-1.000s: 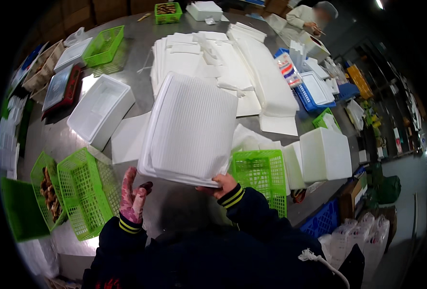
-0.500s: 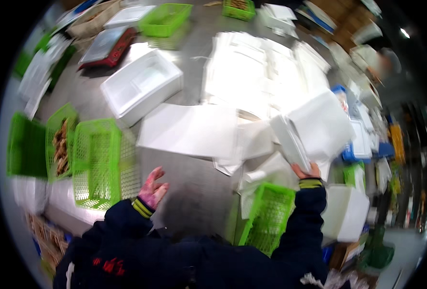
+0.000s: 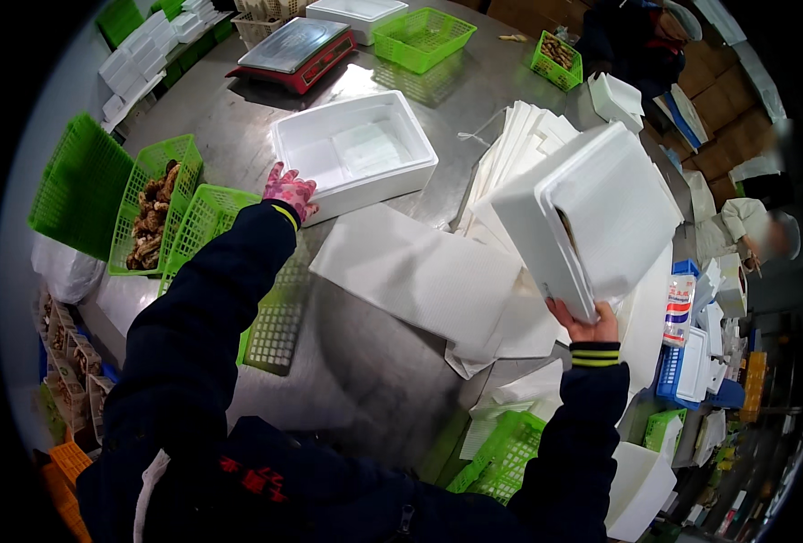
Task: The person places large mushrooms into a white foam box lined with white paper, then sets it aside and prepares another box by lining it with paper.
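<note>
A white foam box [image 3: 401,176] stands on the steel table with its open side up and a pale sheet inside. At its near left corner is my left hand [image 3: 290,192], in a pink patterned glove, fingers spread against the box wall. My bare right hand [image 3: 588,322] grips the near edge of a white foam lid [image 3: 614,213], held tilted over a pile of white sheets [image 3: 519,154]. A loose white sheet [image 3: 420,271] lies between my hands.
A green basket of mushrooms [image 3: 152,222] and empty green baskets stand at left. Farther back are a red scale [image 3: 297,54] and a green basket [image 3: 424,41]. Another green basket [image 3: 510,452] sits by my right forearm. Other people are at the far right.
My left hand has reached forward from over the bare table to the foam box. My right hand has lifted the foam lid higher. The whole view has turned.
</note>
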{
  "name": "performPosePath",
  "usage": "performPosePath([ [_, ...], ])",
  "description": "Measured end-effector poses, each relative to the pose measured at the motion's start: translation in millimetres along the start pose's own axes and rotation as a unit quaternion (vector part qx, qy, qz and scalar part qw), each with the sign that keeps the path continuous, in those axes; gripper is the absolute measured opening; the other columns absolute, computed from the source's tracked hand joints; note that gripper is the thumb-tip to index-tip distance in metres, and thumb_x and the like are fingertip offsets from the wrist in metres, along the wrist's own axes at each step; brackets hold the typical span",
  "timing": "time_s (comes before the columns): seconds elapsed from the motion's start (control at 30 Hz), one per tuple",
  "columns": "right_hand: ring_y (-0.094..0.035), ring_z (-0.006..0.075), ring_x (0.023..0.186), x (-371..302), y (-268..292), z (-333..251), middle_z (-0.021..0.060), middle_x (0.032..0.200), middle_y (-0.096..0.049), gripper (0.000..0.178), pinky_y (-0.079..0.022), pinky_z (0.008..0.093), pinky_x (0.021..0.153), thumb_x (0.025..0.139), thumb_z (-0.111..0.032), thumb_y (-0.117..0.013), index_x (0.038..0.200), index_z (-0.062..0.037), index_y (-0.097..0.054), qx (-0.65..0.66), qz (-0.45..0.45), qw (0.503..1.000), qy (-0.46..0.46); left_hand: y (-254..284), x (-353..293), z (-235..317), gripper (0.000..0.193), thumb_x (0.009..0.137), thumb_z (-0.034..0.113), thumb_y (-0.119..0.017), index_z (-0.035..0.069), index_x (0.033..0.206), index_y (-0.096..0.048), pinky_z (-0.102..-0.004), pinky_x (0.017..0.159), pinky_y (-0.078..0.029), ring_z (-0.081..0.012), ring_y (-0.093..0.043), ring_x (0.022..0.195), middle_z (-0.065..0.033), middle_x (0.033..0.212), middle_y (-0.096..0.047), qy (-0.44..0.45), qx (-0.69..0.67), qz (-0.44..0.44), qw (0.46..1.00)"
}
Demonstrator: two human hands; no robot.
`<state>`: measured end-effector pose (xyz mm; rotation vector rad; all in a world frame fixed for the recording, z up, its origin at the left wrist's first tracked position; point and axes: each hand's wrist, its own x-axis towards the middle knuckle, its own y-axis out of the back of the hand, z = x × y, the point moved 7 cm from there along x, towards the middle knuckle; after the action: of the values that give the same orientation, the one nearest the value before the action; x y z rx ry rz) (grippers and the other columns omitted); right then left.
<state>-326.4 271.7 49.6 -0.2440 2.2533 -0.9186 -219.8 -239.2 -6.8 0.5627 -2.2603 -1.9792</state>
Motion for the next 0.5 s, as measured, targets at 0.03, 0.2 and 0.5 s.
performPosePath([
  [0.03, -0.037, 0.0516, 0.110, 21, -13, -1, 0.0327, 0.121, -0.035, 0.048, -0.045, 0.0519, 0.090, 0.080, -0.011, -0.041, 0.118, 0.0168, -0.030, -0.029, 0.010, 1.000, 0.007, 5, 4, 1, 0.045, 0.076, 0.044, -0.058, 0.010, 0.105, -0.057, -0.0447, 0.106, -0.017, -0.0234, -0.049, 0.110, -0.0101, 0.099, -0.062, -0.007, -0.010, -0.005, 1.000],
  [0.2, -0.038, 0.0499, 0.109, 139, -97, -1, 0.0315, 0.123, -0.032, 0.046, -0.043, 0.0569, 0.088, 0.082, -0.010, -0.037, 0.120, 0.0144, -0.026, -0.145, -0.050, 0.987, 0.043, 9, -5, 26, 0.030, 0.079, 0.037, -0.051, 0.010, 0.087, -0.059, -0.0440, 0.102, -0.026, -0.0281, -0.060, 0.085, -0.0109, 0.077, -0.064, -0.052, -0.082, 0.047, 0.994],
  [0.5, -0.033, 0.0539, 0.109, 275, -197, 57, 0.0345, 0.124, -0.022, 0.049, -0.045, 0.0530, 0.085, 0.083, -0.011, -0.034, 0.121, 0.0164, -0.022, -0.220, 0.021, 0.975, 0.003, 16, -71, 78, 0.021, 0.077, 0.026, -0.054, 0.007, 0.070, -0.052, -0.0413, 0.068, -0.043, -0.0313, -0.052, 0.066, -0.0119, 0.061, -0.054, -0.132, -0.263, 0.143, 0.945],
])
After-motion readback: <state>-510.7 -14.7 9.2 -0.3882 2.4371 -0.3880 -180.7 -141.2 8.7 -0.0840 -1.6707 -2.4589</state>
